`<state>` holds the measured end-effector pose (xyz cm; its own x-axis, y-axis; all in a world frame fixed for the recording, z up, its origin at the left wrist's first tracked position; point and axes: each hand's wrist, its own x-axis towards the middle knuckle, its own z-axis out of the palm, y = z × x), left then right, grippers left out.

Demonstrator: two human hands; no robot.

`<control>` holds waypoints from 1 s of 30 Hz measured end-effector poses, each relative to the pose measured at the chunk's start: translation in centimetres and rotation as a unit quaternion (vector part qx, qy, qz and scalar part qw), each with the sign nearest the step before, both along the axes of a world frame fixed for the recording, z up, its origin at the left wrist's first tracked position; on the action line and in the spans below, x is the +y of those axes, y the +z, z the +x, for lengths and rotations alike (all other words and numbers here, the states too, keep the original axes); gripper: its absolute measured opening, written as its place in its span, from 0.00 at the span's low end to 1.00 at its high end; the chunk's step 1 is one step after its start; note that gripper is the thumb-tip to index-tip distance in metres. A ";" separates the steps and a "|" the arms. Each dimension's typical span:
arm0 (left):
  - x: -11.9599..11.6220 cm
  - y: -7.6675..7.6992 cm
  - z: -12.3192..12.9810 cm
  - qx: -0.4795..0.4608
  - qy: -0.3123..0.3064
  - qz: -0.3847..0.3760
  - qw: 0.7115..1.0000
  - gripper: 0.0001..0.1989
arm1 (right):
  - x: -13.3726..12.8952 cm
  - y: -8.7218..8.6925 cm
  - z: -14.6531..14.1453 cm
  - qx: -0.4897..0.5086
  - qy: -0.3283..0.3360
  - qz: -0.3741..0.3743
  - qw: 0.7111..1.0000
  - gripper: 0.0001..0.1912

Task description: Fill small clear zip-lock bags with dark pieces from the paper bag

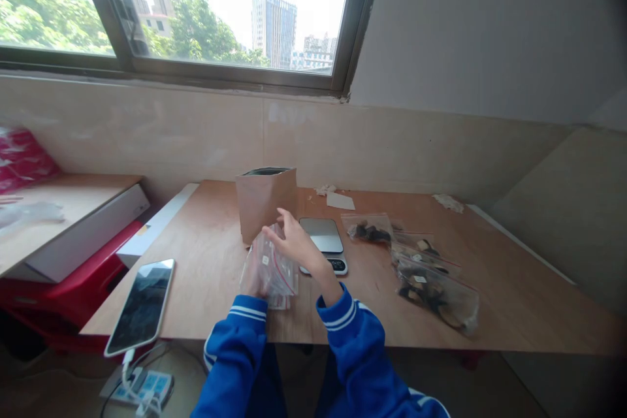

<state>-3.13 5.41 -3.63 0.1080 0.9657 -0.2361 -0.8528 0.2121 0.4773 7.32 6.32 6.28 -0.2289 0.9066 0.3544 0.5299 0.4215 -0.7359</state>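
My left hand [253, 279] grips a clear zip bag with red-striped seals [277, 271] from behind, low on the bag. My right hand [296, 241] hovers over the bag with its fingers spread, the fingertips at the bag's upper edge. A brown kraft paper bag [264, 202] stands open just beyond my hands. To the right of them lies a flat digital kitchen scale [323, 241]. Further right are several zip bags of dark pieces, one [369, 230] near the back and a fuller one [435, 294] nearer the front.
The plywood table [206, 281] holds a smartphone [142, 307] on its left, cabled to a power strip [147, 385] below the edge. White paper scraps [340, 201] lie at the back by the wall. A white box [93, 232] and red plastic [22, 160] sit to the left.
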 end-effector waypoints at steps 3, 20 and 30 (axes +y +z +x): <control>-0.5 1.6 -0.1 0.089 0.034 0.022 0.995 0.19 | -1.2 -2.6 0.9 0.050 -0.041 -0.048 0.997 0.16; -2.3 5.1 -1.3 0.655 0.167 0.085 0.732 0.27 | -7.3 -7.6 0.3 0.350 0.012 -0.212 0.912 0.30; -0.2 3.7 -4.1 0.727 0.055 0.121 0.673 0.26 | -7.6 -8.3 0.4 0.349 0.001 -0.300 0.888 0.28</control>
